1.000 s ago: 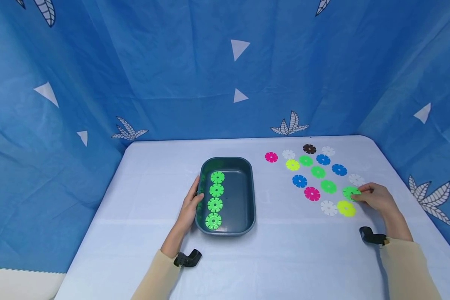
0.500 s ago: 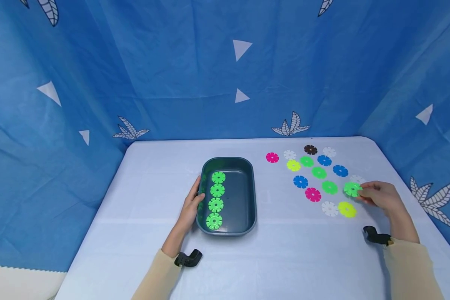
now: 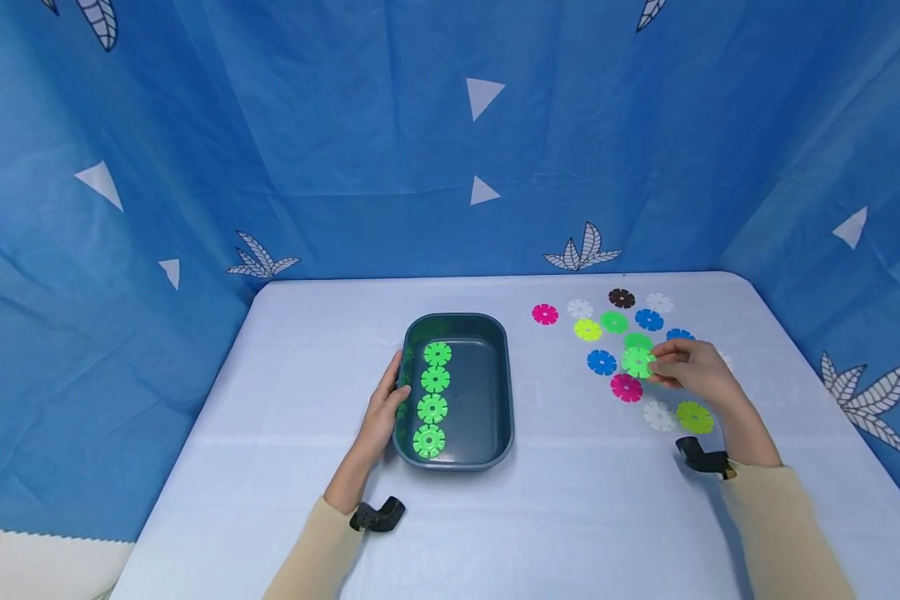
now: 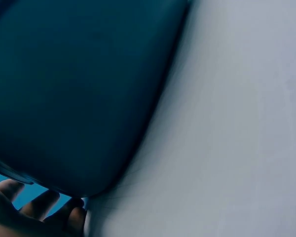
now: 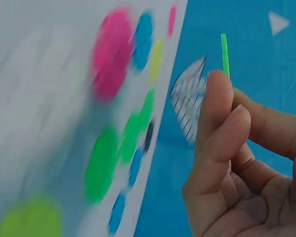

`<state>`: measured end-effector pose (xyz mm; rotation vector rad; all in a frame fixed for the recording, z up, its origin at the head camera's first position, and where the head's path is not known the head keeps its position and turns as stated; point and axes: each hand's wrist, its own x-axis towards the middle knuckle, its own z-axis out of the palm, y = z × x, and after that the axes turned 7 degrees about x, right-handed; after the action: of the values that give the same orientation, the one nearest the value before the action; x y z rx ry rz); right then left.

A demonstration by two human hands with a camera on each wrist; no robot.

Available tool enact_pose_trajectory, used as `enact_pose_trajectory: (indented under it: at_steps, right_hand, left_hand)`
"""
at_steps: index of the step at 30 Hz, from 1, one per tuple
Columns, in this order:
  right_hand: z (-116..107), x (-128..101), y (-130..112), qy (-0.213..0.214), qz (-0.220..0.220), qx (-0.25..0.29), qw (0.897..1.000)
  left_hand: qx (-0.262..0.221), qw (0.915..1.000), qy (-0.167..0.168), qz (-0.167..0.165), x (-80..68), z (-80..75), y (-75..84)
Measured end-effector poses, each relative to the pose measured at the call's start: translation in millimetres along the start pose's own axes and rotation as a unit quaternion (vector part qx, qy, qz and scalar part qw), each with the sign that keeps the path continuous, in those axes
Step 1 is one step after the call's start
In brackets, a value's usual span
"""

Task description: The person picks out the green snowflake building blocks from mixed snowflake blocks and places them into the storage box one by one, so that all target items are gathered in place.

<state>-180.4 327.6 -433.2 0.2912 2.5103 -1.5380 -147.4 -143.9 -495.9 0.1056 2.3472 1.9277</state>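
Note:
A dark teal tray point(image 3: 495, 383) stands mid-table with a column of several bright green notched discs point(image 3: 432, 392) along its left side. My left hand point(image 3: 385, 408) holds the tray's left rim, thumb curled over the edge; the left wrist view shows the tray's wall point(image 4: 79, 89) close up. My right hand point(image 3: 692, 372) pinches a green disc point(image 3: 637, 362) lifted above the loose discs; in the right wrist view the disc point(image 5: 224, 52) shows edge-on between fingertips point(image 5: 214, 98).
Loose discs lie on the table's right half: pink point(image 3: 545, 314), blue point(image 3: 602, 362), yellow-green point(image 3: 694, 417), white point(image 3: 657, 414), brown point(image 3: 621, 297), more green point(image 3: 613, 322). Blue patterned cloth walls the table on three sides. The white tabletop point(image 3: 307, 350) edges sit close to the cloth.
My right hand picked the green disc off the table's right side and carried it up and to the left, over the other discs. The left hand and tray stayed still.

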Motion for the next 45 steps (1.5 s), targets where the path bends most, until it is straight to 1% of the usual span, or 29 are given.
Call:
enact_pose_trajectory:
  at_steps: [3,6,9,13,17,19,21,26,29,31,35,40,42,45]
  right_hand:
    - [20,-2,-26,-0.035,-0.019,-0.005,0.999]
    - [41,0,-46,-0.054,-0.023,-0.009,0.998]
    - [59,2,-63,-0.077,-0.051,-0.011,0.996]
    - [81,5,-84,-0.109,-0.103,-0.016,0.989]
    - [101,4,-106,-0.153,-0.13,-0.012,0.98]
    - [111,3,-115,-0.185,-0.141,-0.006,0.973]
    - [121,3,-123,-0.219,-0.155,-0.007,0.963]
    - [146,1,-135,-0.299,-0.184,-0.025,0.936]
    - [161,0,-137,-0.335,-0.194,-0.042,0.921]
    - [170,-2,-137,-0.351,-0.2,-0.052,0.913]
    - [187,-4,-135,-0.373,-0.202,-0.078,0.902]
    - [205,-9,-130,-0.403,-0.202,-0.118,0.885]
    - [211,-10,-130,-0.409,-0.201,-0.136,0.879]
    - [216,-10,-129,-0.411,-0.201,-0.162,0.874]
  left_hand:
    - [0.001,1.0,0.0,-0.002,0.5,0.0,0.4]
    - [0.002,1.0,0.001,-0.004,0.8,0.0,1.0]
    - [0.0,1.0,0.004,-0.006,0.7,0.0,1.1]
    - [-0.004,1.0,0.006,-0.005,0.9,0.3,1.4]
    - [-0.004,1.0,0.004,-0.003,1.3,0.8,2.1]
    - [-0.003,1.0,0.004,-0.004,1.3,0.8,2.3]
    - [-0.003,1.0,0.006,-0.005,1.2,0.6,2.6]
    - [-0.005,1.0,0.007,0.0,0.9,0.4,3.1]
    - [-0.005,1.0,0.006,0.0,0.1,0.8,2.5]
    - [-0.002,1.0,0.006,-0.001,-0.4,1.0,2.2]
    - [0.0,1.0,0.006,-0.003,-1.2,1.2,2.8]
    - [0.0,1.0,0.005,-0.001,-1.4,0.9,4.0]
    - [-0.001,1.0,0.004,0.0,-1.2,0.7,4.0]
    - [-0.001,1.0,0.002,0.0,-0.9,0.6,3.7]
